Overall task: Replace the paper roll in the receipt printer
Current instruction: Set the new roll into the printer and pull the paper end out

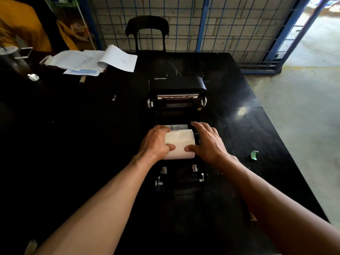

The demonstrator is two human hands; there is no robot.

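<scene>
Your bare forearms (pixel 103 208) run up from the near edge and meet over the open receipt printer (pixel 176 85), a boxy black plastic unit. It sits on a glossy, scratched black table (pixel 73 126). Far to your left on the tabletop lies a small white object (pixel 33 77), too small to make out. Beyond it is a loose spread of white papers (pixel 95 59), one sheet curled over on itself. Your left hand (pixel 156 144) grips the left end of the paper roll (pixel 181 144), with the fingers curled over its top and the thumb laid across its near face. This smooth, matte white cylinder lies on its side in the printer's open bay, between your two hands. The hinged lid stands up behind it, showing a shiny metal bar and white plastic end caps. A ribbed black front section with white clips lies nearer to you. Behind the table stands a black chair (pixel 147 28) with a rounded backrest, set against a blue wire mesh fence (pixel 230 24). Your right hand (pixel 207 142) holds the roll's right end, its gently bent fingers spread over the top and the bay's side wall. Its thumb presses the near face, almost tip to tip with the other thumb. Well to your right, a curled green scrap (pixel 254 155) lies near the table's edge.
</scene>
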